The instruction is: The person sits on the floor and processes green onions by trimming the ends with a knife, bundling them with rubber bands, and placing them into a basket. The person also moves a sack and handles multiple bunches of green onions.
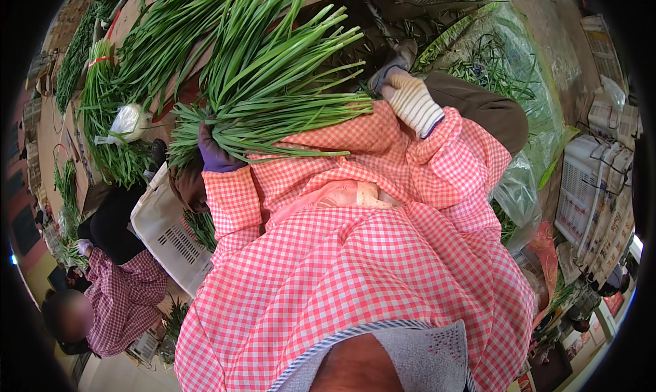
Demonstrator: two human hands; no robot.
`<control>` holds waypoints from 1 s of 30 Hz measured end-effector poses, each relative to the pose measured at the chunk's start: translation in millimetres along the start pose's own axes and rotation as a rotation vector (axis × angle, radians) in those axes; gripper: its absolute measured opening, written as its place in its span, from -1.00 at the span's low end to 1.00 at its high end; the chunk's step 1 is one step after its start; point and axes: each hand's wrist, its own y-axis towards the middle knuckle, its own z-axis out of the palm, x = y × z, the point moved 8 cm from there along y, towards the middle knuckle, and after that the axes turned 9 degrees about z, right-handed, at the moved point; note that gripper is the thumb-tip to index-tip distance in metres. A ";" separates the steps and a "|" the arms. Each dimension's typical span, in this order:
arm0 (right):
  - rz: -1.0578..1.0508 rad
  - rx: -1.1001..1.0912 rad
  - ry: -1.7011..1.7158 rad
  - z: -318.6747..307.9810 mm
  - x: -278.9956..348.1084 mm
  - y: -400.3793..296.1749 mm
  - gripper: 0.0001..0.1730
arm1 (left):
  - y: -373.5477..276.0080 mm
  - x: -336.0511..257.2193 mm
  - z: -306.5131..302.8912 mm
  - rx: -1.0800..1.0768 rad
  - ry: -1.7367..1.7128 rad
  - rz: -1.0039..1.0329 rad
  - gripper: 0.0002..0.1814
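Observation:
A large bundle of garlic chives (271, 84) fans out over my lap, its pale cut ends pointing right and its leaf tips lying left. My left hand (218, 148), in a dark purple glove, grips the leafy end of it; leaves cover most of the fingers. To the right, my right hand (412, 102) wears a white striped knit glove and is near the stem ends. Its fingers bend down beside a dark shoe (402, 56), and what is at the fingertips is hard to make out.
More loose chives (164, 38) and a bunch tied with a red band (100, 69) lie at left. A white plastic crate (164, 228) stands by my left elbow. Clear plastic sheeting (543, 95) with leaf scraps spreads at right, near another crate (579, 182). A co-worker (123, 300) sits at lower left.

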 end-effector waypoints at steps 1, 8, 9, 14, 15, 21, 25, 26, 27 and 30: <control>0.061 0.027 0.075 -8.1 12.1 3.9 -0.67 | -2.2 -1.2 3.0 -0.006 -0.009 0.007 -0.69; 0.010 0.159 0.071 -23.9 52.5 47.5 -0.44 | 5.7 0.0 -12.5 -0.044 0.053 0.013 -0.73; 0.102 0.262 0.076 -24.0 64.0 50.5 -0.46 | 5.5 1.2 -8.6 -0.037 0.008 -0.022 -0.73; -0.069 0.415 0.346 25.2 91.3 39.2 -0.48 | 0.2 4.8 2.9 0.015 -0.099 -0.081 -0.68; 0.064 0.433 0.354 25.6 83.3 35.9 -0.49 | 2.5 3.4 -6.2 0.015 -0.078 -0.069 -0.69; 0.137 0.078 0.271 6.0 37.0 36.5 -0.61 | 2.8 -7.4 -31.5 -0.072 0.124 0.061 -0.74; 0.375 0.041 -0.070 -19.2 -50.7 37.7 -0.68 | 1.5 -5.4 -21.5 -0.079 0.056 0.034 -0.73; 0.384 0.039 -0.036 -25.0 -83.6 36.5 -0.63 | 2.9 -1.3 -15.3 -0.057 0.010 -0.009 -0.72; 0.381 -0.088 -0.198 -50.4 -77.5 26.3 -0.60 | 2.2 0.6 -10.2 -0.041 -0.034 -0.046 -0.70; 0.343 -0.083 -0.179 -76.0 -44.2 7.8 -0.55 | 2.1 4.3 -6.1 -0.019 -0.078 -0.066 -0.67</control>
